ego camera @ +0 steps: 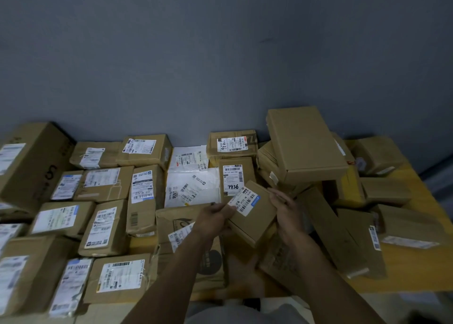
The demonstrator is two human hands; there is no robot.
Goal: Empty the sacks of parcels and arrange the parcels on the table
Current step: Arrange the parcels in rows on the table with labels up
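A small cardboard box (255, 213) is held above the middle of the table (414, 272), tilted, its white barcode label (245, 201) facing up. The left hand (215, 217) pinches the box's left edge at the label; the right hand (285, 209) cups its right side, fingers curled round it. To the left, labelled parcels (105, 184) lie in neat rows (two white mailer bags (193, 186) among them). To the right, plain boxes (306, 144) sit heaped against the grey wall (196, 54).

Small box (255, 213) between both hands
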